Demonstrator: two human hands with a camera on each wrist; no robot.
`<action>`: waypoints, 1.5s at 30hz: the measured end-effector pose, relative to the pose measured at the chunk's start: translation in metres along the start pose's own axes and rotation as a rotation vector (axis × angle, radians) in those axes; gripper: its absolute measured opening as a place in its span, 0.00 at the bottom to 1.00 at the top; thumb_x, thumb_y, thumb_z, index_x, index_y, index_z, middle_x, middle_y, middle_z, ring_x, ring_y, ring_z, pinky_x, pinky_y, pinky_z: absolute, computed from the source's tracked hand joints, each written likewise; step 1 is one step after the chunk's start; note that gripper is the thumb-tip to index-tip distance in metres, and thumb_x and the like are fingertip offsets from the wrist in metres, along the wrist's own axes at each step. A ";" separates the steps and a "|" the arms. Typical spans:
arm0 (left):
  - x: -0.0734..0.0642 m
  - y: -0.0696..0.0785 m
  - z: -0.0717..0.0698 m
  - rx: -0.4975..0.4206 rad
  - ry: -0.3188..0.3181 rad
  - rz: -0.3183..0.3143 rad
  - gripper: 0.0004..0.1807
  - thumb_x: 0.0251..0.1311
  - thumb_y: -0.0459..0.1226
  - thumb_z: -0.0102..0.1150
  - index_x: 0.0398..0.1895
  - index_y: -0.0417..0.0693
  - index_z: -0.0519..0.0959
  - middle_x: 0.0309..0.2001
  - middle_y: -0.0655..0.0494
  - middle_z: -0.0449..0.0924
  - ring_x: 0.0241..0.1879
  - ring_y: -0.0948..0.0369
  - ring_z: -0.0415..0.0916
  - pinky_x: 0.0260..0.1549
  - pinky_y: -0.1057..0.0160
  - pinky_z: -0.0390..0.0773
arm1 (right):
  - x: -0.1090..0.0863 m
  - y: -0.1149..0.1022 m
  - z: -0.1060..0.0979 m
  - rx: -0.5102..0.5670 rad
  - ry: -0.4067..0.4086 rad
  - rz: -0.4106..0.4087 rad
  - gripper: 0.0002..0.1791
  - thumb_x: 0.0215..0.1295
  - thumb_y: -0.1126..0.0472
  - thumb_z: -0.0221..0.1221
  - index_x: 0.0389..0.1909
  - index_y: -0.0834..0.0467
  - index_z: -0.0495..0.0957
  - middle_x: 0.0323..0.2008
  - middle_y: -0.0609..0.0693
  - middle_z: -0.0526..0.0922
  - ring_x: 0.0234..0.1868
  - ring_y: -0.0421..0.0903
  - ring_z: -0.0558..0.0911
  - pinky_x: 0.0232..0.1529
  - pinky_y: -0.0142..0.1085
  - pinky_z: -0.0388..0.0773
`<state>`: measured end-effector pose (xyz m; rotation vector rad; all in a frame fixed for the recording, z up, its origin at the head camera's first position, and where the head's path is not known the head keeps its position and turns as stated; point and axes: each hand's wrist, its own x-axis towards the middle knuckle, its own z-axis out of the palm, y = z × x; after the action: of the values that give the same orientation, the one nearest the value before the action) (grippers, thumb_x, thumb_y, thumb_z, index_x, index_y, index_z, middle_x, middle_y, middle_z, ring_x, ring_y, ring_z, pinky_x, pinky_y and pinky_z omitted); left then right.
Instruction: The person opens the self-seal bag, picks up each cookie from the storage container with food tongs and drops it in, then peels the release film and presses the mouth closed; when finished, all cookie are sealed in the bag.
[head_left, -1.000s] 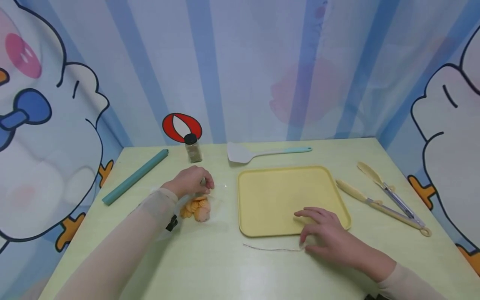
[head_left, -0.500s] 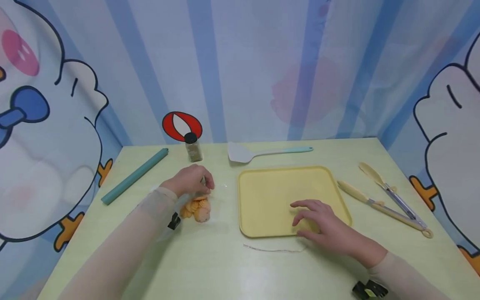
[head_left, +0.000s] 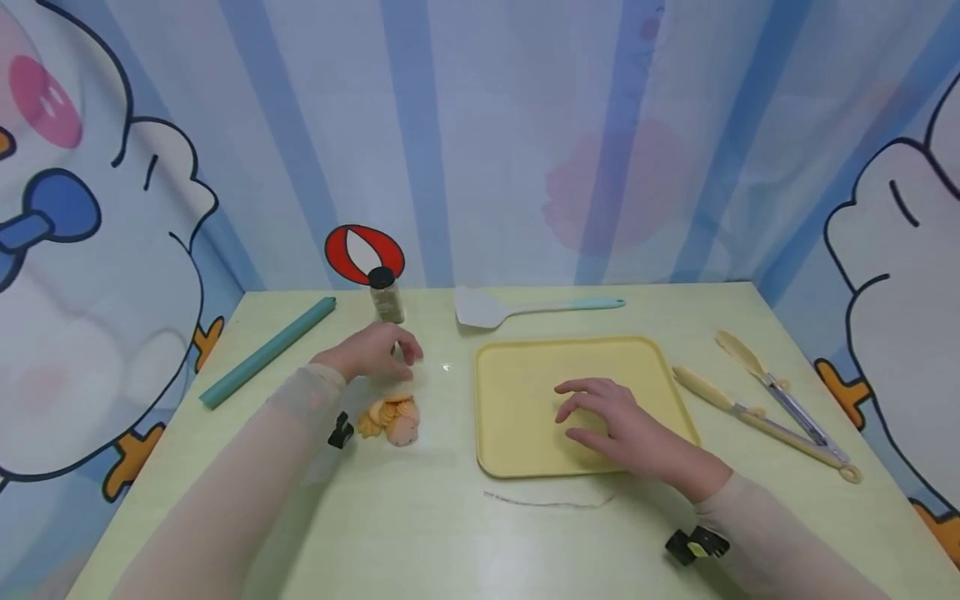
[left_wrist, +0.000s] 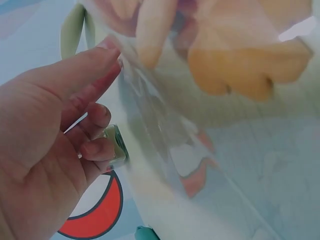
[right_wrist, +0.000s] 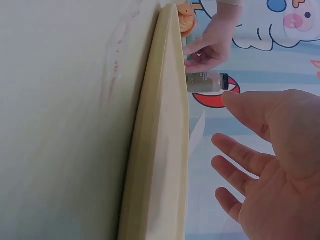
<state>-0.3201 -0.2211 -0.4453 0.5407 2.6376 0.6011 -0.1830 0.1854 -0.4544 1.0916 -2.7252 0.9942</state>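
My left hand (head_left: 378, 350) pinches the edge of a clear plastic bag (left_wrist: 165, 130) between thumb and fingertip at the table's left middle. Inside the bag lie orange and pinkish scalloped pieces (head_left: 392, 418), just below that hand in the head view. With fingers spread and loosely bent, my right hand (head_left: 618, 429) hovers over the yellow tray (head_left: 517, 450) and holds nothing. In the right wrist view the tray's side (right_wrist: 157, 140) runs past the open palm. Along the tray's near side lies a thin clear strip (head_left: 547, 504).
A small jar (head_left: 387, 298) with a black lid stands behind my left hand. Beyond the tray lies a spatula (head_left: 540, 307). Tongs (head_left: 772, 412) rest at the right, and a teal roll (head_left: 270, 352) lies at the left. A printed curtain borders the table.
My right hand has left the thin strip and moved left and forward over the tray. The left hand has shifted slightly back, away from the scalloped pieces.
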 end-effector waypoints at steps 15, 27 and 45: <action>-0.015 -0.023 -0.005 -0.056 0.098 -0.096 0.01 0.66 0.40 0.68 0.36 0.55 0.86 0.39 0.57 0.85 0.43 0.54 0.76 0.44 0.58 0.80 | 0.067 -0.007 0.029 0.072 -0.090 0.048 0.09 0.68 0.60 0.67 0.48 0.54 0.83 0.65 0.58 0.77 0.69 0.60 0.70 0.70 0.59 0.63; -0.064 -0.059 -0.012 -0.090 0.210 -0.193 0.05 0.69 0.41 0.65 0.40 0.50 0.84 0.41 0.51 0.82 0.42 0.53 0.74 0.41 0.60 0.77 | 0.119 -0.023 0.063 0.023 -0.106 0.025 0.13 0.67 0.56 0.69 0.49 0.55 0.84 0.53 0.50 0.83 0.59 0.53 0.73 0.65 0.49 0.67; -0.094 -0.091 -0.007 -0.190 0.241 -0.241 0.06 0.67 0.39 0.66 0.40 0.45 0.84 0.36 0.52 0.80 0.35 0.56 0.73 0.32 0.61 0.74 | 0.175 -0.036 0.101 -0.076 -0.220 0.083 0.14 0.67 0.44 0.67 0.48 0.47 0.86 0.53 0.48 0.83 0.58 0.52 0.73 0.62 0.53 0.59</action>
<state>-0.2680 -0.3408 -0.4567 0.0960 2.7688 0.8731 -0.2726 0.0010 -0.4684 1.1473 -2.9760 0.8163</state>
